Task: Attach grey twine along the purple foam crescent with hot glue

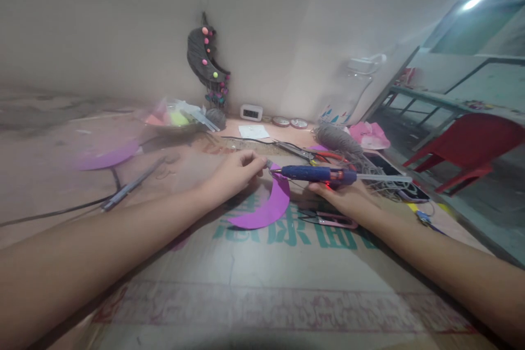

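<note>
My right hand (338, 192) is closed around a blue hot glue gun (305, 173), a clear glue stick (385, 178) jutting from its back end and a small red light glowing. The gun's nozzle points left, touching or just over the upper tip of a purple paper crescent (273, 208). Fingers of my left hand (244, 167) pinch that same tip, where a bit of grey yarn (269, 164) shows. The crescent curves down toward me over the printed board. Just below my right hand lie small pink-handled thread snips (328, 219).
Scissors (295, 150) and a grey yarn ball (336, 139) with loose strands lie behind my right hand. A yarn-wrapped moon decoration (205, 60) leans at the wall. Around are a bowl (172, 123), a clock (251, 113), a water bottle (348, 87), a pen (137, 183) and a phone (414, 194).
</note>
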Demonstrator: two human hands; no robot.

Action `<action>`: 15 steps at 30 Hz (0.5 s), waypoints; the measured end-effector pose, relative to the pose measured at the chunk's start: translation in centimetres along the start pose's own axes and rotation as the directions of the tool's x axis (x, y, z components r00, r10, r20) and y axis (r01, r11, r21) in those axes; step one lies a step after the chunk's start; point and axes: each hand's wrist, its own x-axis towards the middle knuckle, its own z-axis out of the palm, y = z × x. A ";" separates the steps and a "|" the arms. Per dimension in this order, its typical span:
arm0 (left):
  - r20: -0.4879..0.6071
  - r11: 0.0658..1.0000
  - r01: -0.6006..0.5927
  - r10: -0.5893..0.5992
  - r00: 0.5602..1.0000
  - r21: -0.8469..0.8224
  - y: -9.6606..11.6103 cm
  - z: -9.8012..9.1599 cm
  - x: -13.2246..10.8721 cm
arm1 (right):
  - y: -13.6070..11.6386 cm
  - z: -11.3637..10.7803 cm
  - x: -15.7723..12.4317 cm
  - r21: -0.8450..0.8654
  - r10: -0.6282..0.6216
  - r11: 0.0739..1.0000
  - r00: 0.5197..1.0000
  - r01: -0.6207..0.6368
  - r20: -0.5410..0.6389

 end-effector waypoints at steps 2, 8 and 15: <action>-0.004 1.000 -0.007 0.007 1.000 -0.003 -0.1 0.0 0.0 | -0.1 0.0 0.0 -0.008 0.000 1.000 1.000 0.000 -0.012; 0.000 1.000 -0.009 0.009 1.000 0.014 -0.1 0.0 0.0 | 0.2 0.0 0.2 -0.034 -0.004 0.999 1.000 0.003 -0.024; 0.015 1.000 -0.017 0.017 1.000 0.019 0.0 0.0 -0.1 | 0.2 0.2 0.2 -0.021 0.009 1.000 1.000 -0.009 -0.010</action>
